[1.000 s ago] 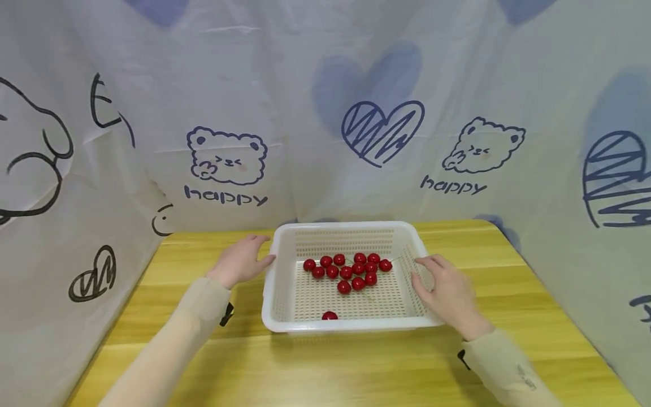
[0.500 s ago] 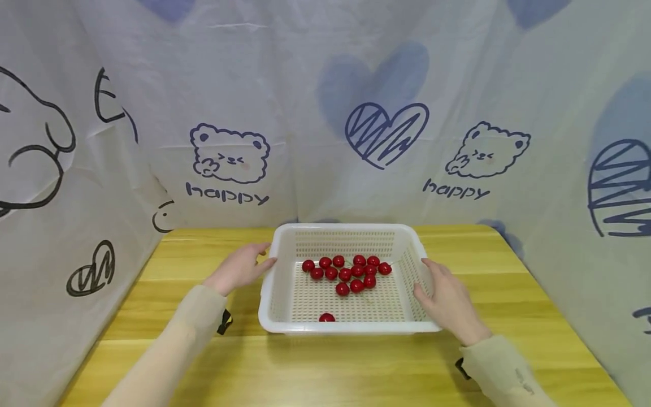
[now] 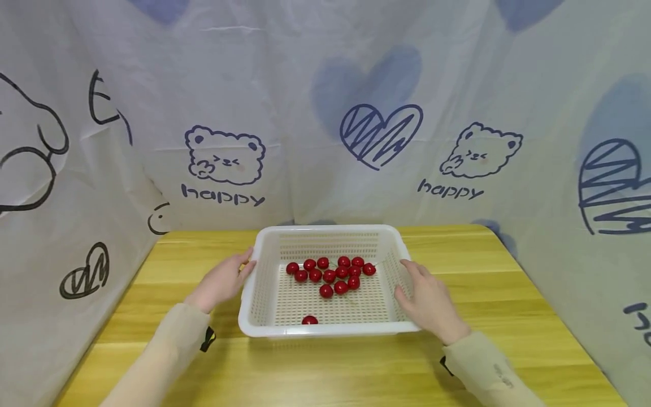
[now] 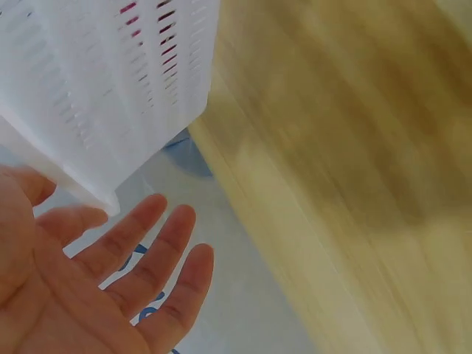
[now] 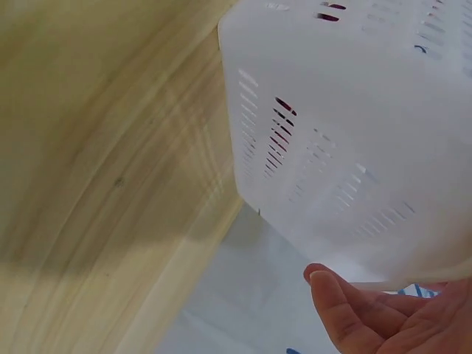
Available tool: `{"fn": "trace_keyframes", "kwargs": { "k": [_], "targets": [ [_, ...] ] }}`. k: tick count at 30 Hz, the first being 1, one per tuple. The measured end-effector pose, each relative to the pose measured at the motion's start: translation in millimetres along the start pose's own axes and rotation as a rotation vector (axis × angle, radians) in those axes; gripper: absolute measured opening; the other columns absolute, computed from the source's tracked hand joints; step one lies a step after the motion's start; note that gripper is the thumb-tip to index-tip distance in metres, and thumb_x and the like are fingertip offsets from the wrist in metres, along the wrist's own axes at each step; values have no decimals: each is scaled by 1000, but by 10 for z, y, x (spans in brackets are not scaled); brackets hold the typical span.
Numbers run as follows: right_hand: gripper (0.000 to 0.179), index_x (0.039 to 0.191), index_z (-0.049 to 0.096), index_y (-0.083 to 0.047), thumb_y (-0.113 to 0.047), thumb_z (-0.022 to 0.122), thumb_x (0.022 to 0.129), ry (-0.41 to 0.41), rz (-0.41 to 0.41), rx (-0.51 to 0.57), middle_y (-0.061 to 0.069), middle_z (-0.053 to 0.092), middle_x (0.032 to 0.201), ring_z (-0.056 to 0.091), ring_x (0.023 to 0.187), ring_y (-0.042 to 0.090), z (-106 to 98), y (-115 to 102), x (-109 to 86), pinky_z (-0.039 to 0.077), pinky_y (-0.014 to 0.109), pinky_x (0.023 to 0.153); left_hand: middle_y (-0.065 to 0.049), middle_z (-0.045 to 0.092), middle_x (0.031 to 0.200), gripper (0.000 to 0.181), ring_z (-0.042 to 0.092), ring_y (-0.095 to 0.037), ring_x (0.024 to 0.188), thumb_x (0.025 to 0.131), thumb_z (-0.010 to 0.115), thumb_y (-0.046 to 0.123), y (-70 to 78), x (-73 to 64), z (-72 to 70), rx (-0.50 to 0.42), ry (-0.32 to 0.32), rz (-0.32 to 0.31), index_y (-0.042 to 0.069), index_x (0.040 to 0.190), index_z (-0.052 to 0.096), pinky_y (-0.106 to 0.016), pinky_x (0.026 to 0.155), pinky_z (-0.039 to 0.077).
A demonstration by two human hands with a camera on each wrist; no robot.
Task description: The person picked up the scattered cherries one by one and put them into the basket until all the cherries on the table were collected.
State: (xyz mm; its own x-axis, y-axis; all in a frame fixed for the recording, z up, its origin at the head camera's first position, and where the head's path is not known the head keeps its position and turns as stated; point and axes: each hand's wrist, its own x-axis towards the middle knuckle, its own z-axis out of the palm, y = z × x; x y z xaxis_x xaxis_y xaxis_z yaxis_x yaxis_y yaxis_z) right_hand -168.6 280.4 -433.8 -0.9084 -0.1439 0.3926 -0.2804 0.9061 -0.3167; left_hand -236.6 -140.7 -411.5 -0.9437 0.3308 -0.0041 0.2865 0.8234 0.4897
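Note:
A white plastic basket with slotted walls is near the middle of the table. Inside it, several red cherries lie grouped toward the back, some with stems. A single cherry lies by the front wall, partly hidden by the rim. My left hand holds the basket's left rim between thumb and index finger; its other fingers extend outward in the left wrist view. On the opposite side my right hand grips the right rim, thumb over the inside and fingers outside.
The wood-grain table spreads out around the basket. Behind it and along both sides hangs a pale curtain printed with hearts, bears and the word "happy". The curtain comes close to the table's back edge.
Over the last half second the basket has shifted left across the table with the cherries in it, and both hands have moved left along with it.

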Motion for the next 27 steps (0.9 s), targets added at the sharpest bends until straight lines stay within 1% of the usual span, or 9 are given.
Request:
{"fn": "trace_keyframes", "kwargs": {
  "k": [2, 9, 11, 13, 16, 18, 21, 24, 27],
  "targets": [
    [55, 137, 52, 4, -19, 67, 90, 6, -9, -7, 31, 63, 128, 70, 91, 47, 5, -24, 0, 56, 58, 82, -23, 66, 118, 56, 64, -23, 87, 110, 39, 29, 6, -30, 17, 10, 14, -10, -2, 155, 29, -56, 96, 51],
    [58, 139, 51, 4, -20, 67, 89, -18, -18, -4, 28, 63, 132, 71, 89, 43, 25, -100, 25, 57, 55, 81, -29, 57, 138, 55, 65, -35, 106, 110, 36, 30, -30, -93, 4, 44, 34, -38, 0, 156, 29, -62, 103, 46],
    [59, 139, 50, 4, -20, 67, 89, -22, -26, 1, 27, 63, 132, 71, 83, 39, 35, -124, 30, 58, 53, 80, -28, 59, 134, 55, 65, -34, 103, 110, 35, 30, -54, -98, -4, 38, 32, -46, 0, 156, 27, -62, 102, 46],
    [58, 139, 51, 4, -21, 67, 89, -22, -27, 1, 26, 64, 131, 70, 78, 35, 44, -138, 28, 58, 52, 78, -26, 61, 131, 55, 65, -31, 100, 110, 35, 30, -74, -93, -8, 35, 36, -36, 0, 156, 27, -62, 103, 46],
    [57, 137, 52, 5, -19, 68, 88, -14, -16, 4, 26, 65, 130, 64, 66, 26, 45, -141, 14, 58, 50, 73, -26, 62, 128, 56, 65, -30, 98, 110, 35, 30, -88, -79, -5, 25, 36, -6, 0, 156, 27, -62, 103, 46],
    [56, 137, 53, 4, -20, 68, 88, -10, -13, 3, 25, 66, 128, 57, 59, 19, 41, -140, 10, 57, 46, 68, -28, 60, 133, 55, 65, -34, 104, 110, 35, 30, -95, -81, -5, 25, 43, 2, 0, 156, 28, -62, 104, 45],
    [56, 136, 53, 4, -22, 67, 89, -12, -19, 12, 25, 68, 122, 49, 53, 16, 34, -144, 19, 53, 42, 59, -30, 57, 137, 56, 62, -43, 116, 110, 35, 33, -109, -107, -21, 40, 48, -26, 3, 157, 28, -65, 104, 43],
    [56, 137, 52, 2, -26, 67, 91, -21, -18, 19, 26, 69, 121, 61, 61, 23, 31, -152, 30, 56, 47, 65, -32, 53, 141, 56, 55, -50, 126, 110, 36, 35, -121, -134, -56, 69, 52, -47, 6, 157, 30, -68, 104, 42],
    [56, 138, 52, 1, -30, 66, 93, -33, 4, 40, 27, 67, 125, 71, 83, 36, 15, -153, 43, 57, 55, 78, -32, 50, 144, 56, 51, -52, 130, 109, 38, 36, -134, -141, -97, 99, 66, -39, 7, 156, 33, -69, 103, 41]
  ]
}}
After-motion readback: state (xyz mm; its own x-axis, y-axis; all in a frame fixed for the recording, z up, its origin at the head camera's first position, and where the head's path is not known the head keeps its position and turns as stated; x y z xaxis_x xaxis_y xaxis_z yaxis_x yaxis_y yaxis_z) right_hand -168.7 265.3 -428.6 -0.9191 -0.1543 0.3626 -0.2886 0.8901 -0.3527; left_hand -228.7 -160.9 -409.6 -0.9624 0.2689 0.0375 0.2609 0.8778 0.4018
